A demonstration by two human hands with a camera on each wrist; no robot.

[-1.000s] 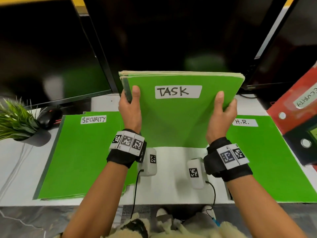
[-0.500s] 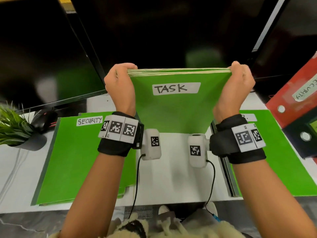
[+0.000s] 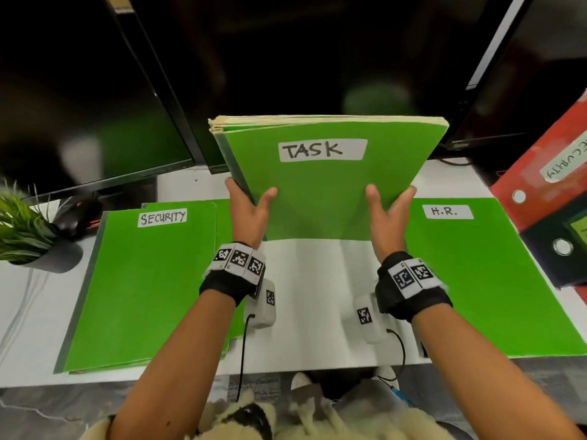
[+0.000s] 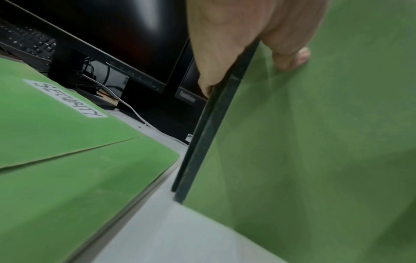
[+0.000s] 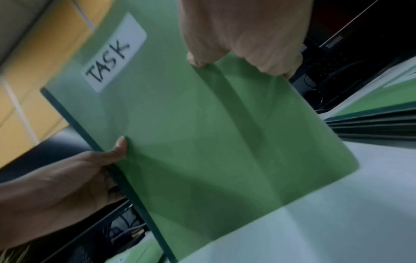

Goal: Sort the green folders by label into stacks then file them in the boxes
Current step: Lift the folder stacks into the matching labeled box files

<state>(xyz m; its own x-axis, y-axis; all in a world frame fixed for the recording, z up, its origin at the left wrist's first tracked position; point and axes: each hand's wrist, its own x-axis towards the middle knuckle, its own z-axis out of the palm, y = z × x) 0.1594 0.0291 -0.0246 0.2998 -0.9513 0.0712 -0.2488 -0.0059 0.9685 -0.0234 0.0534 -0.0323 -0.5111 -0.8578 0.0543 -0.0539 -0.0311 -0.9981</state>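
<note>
A thick stack of green folders labelled TASK (image 3: 324,192) stands tilted on the desk's middle, its bottom edge on the white top. My left hand (image 3: 251,201) grips its lower left edge by the dark spine (image 4: 213,133), thumb on the front cover. My right hand (image 3: 390,198) grips the lower right edge the same way, thumb on the front of the TASK stack (image 5: 202,133). A SECURITY stack (image 3: 143,281) lies flat at the left and an H.R. stack (image 3: 476,281) at the right. A red box labelled SECURITY (image 3: 540,173) leans at the far right.
Dark monitors (image 3: 286,58) stand close behind the held stack. A potted plant (image 3: 22,230) and a black mouse (image 3: 79,214) sit at the left. A dark box (image 3: 565,249) lies under the red one. White desk (image 3: 317,296) shows between the two flat stacks.
Both hands have slid from the top corners of the TASK stack down to its lower side edges. The stack leans back more, showing its cover and label fully.
</note>
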